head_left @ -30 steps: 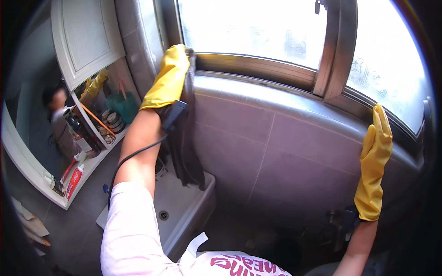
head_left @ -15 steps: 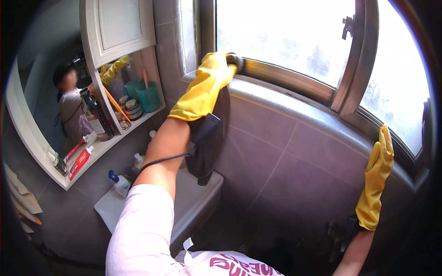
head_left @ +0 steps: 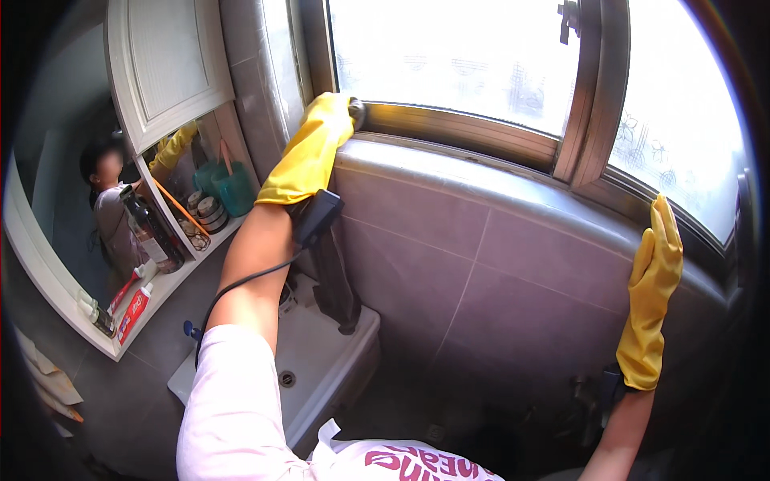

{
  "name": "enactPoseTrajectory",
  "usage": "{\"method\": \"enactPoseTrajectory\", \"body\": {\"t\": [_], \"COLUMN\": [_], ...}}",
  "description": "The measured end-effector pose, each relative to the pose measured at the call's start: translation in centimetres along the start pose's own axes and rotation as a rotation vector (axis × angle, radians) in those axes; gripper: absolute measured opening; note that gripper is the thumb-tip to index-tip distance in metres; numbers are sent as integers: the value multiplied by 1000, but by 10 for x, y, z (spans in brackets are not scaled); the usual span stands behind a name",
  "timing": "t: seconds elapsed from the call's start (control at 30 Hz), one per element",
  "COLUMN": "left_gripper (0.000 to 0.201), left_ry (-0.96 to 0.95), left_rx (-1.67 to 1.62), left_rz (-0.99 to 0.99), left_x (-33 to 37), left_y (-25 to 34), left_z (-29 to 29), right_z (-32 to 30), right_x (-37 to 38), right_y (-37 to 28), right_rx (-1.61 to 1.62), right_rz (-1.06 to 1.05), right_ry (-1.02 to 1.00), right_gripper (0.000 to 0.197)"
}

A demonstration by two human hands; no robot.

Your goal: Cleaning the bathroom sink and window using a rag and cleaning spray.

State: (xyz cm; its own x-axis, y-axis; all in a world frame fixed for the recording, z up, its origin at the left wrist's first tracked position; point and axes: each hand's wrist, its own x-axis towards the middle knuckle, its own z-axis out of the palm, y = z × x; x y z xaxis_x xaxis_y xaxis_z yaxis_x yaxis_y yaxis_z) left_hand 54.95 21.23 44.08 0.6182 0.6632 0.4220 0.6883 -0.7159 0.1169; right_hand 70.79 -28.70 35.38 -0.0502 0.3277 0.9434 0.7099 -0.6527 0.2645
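My left hand [head_left: 317,132], in a yellow rubber glove, is closed on a small dark round scrubber [head_left: 357,114]; the scrubber's exact kind is hard to make out. It presses against the lower rail of the metal window frame [head_left: 457,132], near the left corner. A black box-shaped device [head_left: 318,216] with a cable sits at my left wrist, and a dark long thing [head_left: 335,293] hangs below it. My right hand [head_left: 654,280], gloved in yellow too, rests with fingers stretched out at the tiled sill [head_left: 521,192], beside the right window pane [head_left: 670,136].
Below my left arm stands a white sink [head_left: 365,337] with a drain. On the left hangs a white mirror cabinet [head_left: 172,64], its shelf holding a dark bottle [head_left: 152,228], a red tube [head_left: 135,313] and a teal cup [head_left: 233,192]. A cloth [head_left: 48,373] hangs lower left.
My left hand has slid left along the rail with the scrubber, closer to the frame's corner. The view has shifted, so more of the sink and its drain shows. My right hand stays at the sill.
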Motion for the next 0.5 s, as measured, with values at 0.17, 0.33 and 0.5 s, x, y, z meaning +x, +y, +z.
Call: {"method": "enactPoseTrajectory", "body": {"t": [0.17,0.33,0.5], "left_gripper": [41,30,33], "left_ry": [-7,7,49], "left_rx": [-244,-380,-466], "left_rz": [426,586,520], "left_x": [-53,-83,-58], "left_y": [104,178,132], "left_z": [0,4,15], "right_z": [0,1,-11], "right_x": [0,1,-1], "right_y": [0,-1,9], "right_rx": [2,47,34], "right_rz": [9,3,-24], "right_ry": [-6,1,-33], "right_gripper": [29,28,25]}}
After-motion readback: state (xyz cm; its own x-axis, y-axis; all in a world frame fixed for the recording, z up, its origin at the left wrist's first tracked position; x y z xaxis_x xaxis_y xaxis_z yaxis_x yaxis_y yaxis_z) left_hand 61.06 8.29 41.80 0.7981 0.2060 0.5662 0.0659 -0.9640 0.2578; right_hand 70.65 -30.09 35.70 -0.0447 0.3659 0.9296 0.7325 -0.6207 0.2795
